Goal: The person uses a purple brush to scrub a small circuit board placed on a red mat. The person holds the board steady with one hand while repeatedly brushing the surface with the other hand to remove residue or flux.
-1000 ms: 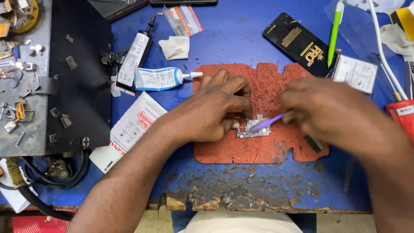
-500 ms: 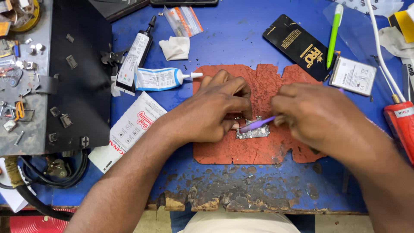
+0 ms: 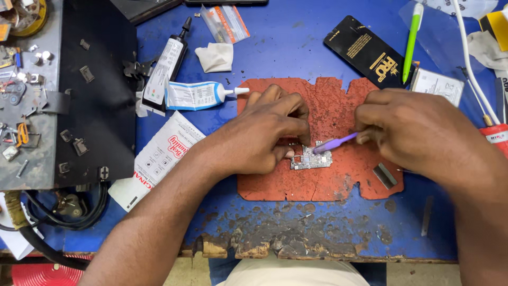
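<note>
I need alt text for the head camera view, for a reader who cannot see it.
A left hand holds down a small circuit board on a worn red mat while the right hand touches it with a purple tool. Glue tubes lie on the blue table.

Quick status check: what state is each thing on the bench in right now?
left hand: pinning the circuit board
circuit board: flat on red mat
right hand: gripping purple tool
purple tool: tip on board
blue-and-white tube: lying down, capped
black-capped tube: lying down, capped
green pen: lying untouched
</note>
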